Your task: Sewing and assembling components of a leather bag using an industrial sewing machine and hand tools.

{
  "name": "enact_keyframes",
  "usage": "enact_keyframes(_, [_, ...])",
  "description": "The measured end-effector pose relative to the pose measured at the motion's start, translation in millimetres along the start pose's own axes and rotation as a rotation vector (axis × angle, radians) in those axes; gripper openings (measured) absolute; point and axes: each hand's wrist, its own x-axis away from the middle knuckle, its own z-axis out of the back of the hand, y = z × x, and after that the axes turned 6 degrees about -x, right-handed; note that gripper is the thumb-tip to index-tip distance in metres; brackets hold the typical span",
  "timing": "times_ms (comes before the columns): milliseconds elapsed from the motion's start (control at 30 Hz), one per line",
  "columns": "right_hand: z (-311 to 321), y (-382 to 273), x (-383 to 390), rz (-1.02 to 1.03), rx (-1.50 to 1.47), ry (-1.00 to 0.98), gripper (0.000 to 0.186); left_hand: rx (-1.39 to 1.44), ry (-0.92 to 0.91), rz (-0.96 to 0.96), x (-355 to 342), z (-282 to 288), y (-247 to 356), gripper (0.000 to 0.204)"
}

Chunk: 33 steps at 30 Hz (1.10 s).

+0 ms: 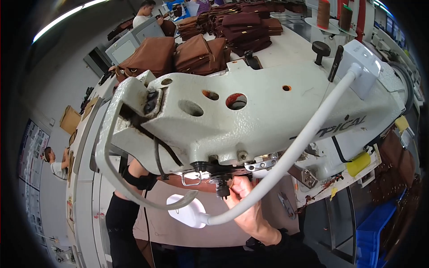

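Observation:
A pale green-grey sewing machine (259, 89) fills the middle of the view. My right hand (243, 203) is raised at its front, thumb and forefinger bent together beside the black tension knob (222, 186). What the fingertips pinch, if anything, is too small to make out. From the left, my left forearm, with a black band (137, 179) on it, passes behind the machine's head. Bare skin of my left hand or wrist (203, 185) shows under the head, but its fingers are hidden. A white gooseneck lamp (185, 211) bends across in front, its head just left of my right hand.
Snips (286, 205) lie on the pinkish table (187, 232) to the right. Behind the machine are brown leather bags (149, 56) and dark stacked pieces (243, 31). Thread spools (323, 14) stand far right, a blue crate (375, 228) lower right. Two people work at the left and back.

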Motion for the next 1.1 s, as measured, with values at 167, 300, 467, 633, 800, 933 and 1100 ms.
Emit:
enact_keyframes(167, [17.4, -15.8, 4.0, -0.162, -0.102, -0.120, 0.026, -0.207, 0.311, -0.020, 22.6, 12.3, 41.3, 0.020])
enact_keyframes(300, [27.1, -18.0, 4.1, -0.298, -0.165, -0.204, 0.026, -0.149, 0.208, 0.408, 59.7, -43.7, 93.7, 0.031])
enact_keyframes(467, [28.2, -13.2, 5.2, -0.370, -0.224, -0.231, 0.036, -0.633, 0.421, 0.233, 67.8, -129.0, 99.7, 0.078])
enact_keyframes(633, [29.8, -27.4, 4.4, -0.179, -0.116, -0.293, 0.034, -0.588, 0.544, 0.255, 58.0, -156.2, 80.5, 0.068])
enact_keyframes(800, [66.3, -62.3, 7.8, -0.155, 0.133, -0.295, 0.018, -0.528, 0.686, 0.243, 50.2, -157.6, 80.0, 0.047])
enact_keyframes(933, [95.8, -90.6, 0.0, -0.077, 0.149, -0.269, 0.015, -0.412, 0.706, 0.237, 46.2, -152.0, 73.1, 0.029])
enact_keyframes(1100, [127.7, -126.9, -6.9, -0.038, 0.161, -0.131, 0.010, -0.412, 0.683, 0.093, 51.4, -144.4, 65.5, 0.035])
